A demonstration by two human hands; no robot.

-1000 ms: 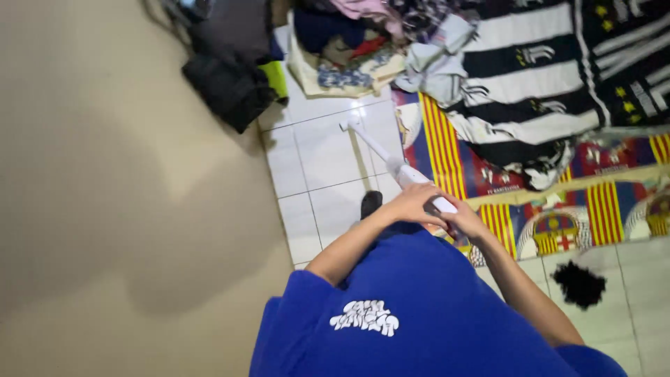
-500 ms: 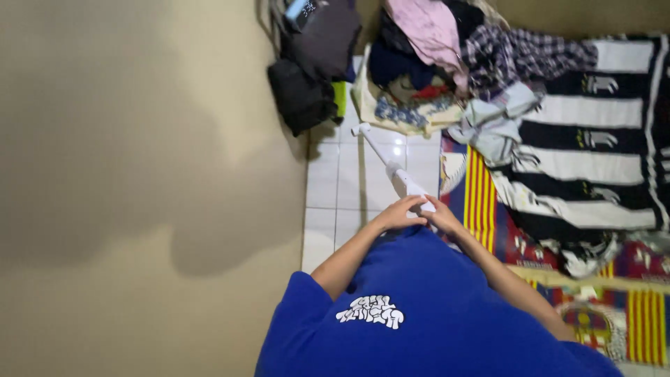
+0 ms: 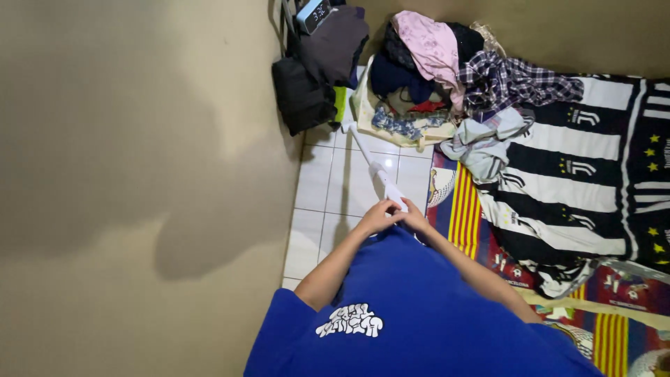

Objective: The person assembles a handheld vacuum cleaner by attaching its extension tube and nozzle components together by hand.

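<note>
Over the white tiled floor (image 3: 328,188), beside the beige wall (image 3: 139,174), both bare forearms angle inward from the blue shirt (image 3: 412,314) until the left hand (image 3: 377,218) and right hand (image 3: 413,218) meet, knuckles touching. Both are curled closed around the near end of a slim white stick (image 3: 380,174), which slants away toward the pile of clothes (image 3: 426,77). A black-and-white striped blanket (image 3: 579,174) lies to the right.
</note>
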